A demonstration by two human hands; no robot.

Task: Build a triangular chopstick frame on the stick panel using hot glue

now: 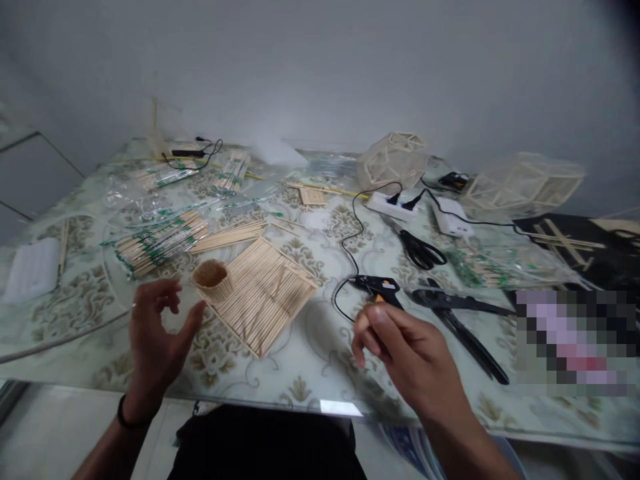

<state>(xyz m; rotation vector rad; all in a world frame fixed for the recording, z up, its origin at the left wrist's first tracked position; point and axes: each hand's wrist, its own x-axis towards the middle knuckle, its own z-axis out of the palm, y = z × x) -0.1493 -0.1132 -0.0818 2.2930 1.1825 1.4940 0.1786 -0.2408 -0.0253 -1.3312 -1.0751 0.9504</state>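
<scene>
My left hand is open, thumb and curled fingers apart, just in front of a small round cup of wooden sticks. The cup stands upright on the left corner of a flat square panel of sticks, with a short stick piece lying across its middle. My right hand is closed above the table, thumb against the bent fingers; whatever they pinch, if anything, is hidden. Just beyond it lies a black glue gun with an orange part, partly covered by my fingers.
Black pliers-like cutters and black scissors lie to the right. A white power strip feeds cords across the table. Wrapped stick bundles lie left. Stick-framed structures stand at the back. The glass-topped table's front edge is close.
</scene>
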